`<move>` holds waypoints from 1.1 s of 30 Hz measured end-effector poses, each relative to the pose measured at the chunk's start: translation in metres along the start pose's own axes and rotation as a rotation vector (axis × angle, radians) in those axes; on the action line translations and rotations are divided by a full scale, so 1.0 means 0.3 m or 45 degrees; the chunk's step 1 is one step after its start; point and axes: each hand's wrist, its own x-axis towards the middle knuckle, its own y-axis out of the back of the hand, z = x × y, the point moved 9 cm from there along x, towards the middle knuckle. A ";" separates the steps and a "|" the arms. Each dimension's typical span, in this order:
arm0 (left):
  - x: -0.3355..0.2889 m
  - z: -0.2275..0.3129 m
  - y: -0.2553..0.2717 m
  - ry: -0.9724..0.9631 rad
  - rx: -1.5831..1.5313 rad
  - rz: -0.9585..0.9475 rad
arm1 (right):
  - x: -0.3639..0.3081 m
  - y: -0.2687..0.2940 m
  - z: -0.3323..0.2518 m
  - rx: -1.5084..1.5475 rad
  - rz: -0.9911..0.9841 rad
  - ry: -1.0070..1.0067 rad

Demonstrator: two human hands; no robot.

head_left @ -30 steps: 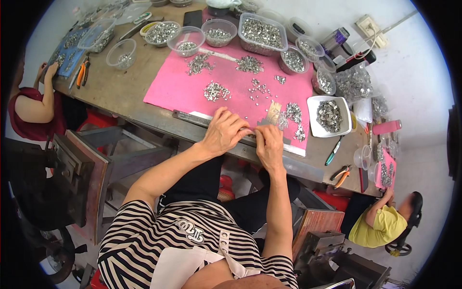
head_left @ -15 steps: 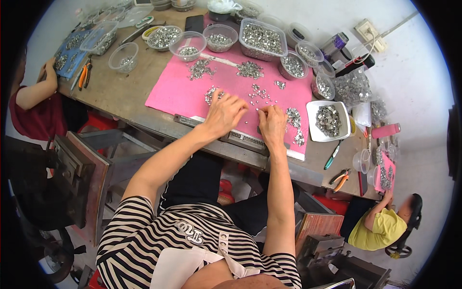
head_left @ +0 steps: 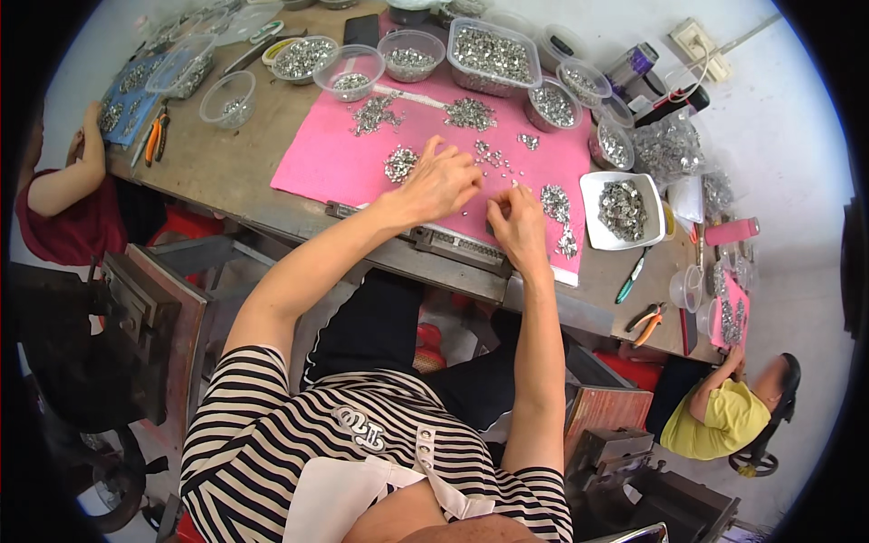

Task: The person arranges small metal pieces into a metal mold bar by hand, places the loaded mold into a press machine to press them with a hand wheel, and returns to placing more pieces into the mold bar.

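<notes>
Both my hands are over a pink mat strewn with small shiny metal pieces. My left hand is palm down with bent fingers, just right of a small heap of metal pieces; its fingertips are mostly hidden. My right hand is closed in a pinch, a tiny bright spot at its fingertips; whether that is a metal piece I cannot make out. Loose pieces lie beyond and between the hands. Below them, along the table's near edge, runs a slotted metal bar, partly covered by my right hand.
Clear plastic tubs of metal pieces line the mat's far side. At right are a white square bowl, green-handled pliers and orange-handled cutters. Co-workers sit far left, in a dark red top, and right, in yellow.
My left hand has shifted slightly right and away from me across the mat. The right hand stays in its pinch near the same spot. The whole view has shifted a little.
</notes>
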 end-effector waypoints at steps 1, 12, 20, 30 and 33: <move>-0.033 0.041 0.033 -0.027 -0.127 0.045 | -0.035 0.025 -0.031 0.011 -0.037 -0.009; -0.191 0.202 0.021 0.002 -0.302 0.157 | -0.221 0.083 -0.153 -0.065 0.025 0.227; -0.210 0.181 0.014 0.033 -0.372 0.125 | -0.239 0.082 -0.125 0.062 0.051 0.128; -0.174 0.068 0.091 0.234 -0.296 0.243 | -0.238 0.073 -0.103 0.012 0.185 -0.002; -0.164 0.037 0.100 0.230 -0.228 0.202 | -0.242 0.071 -0.111 -0.014 0.178 0.016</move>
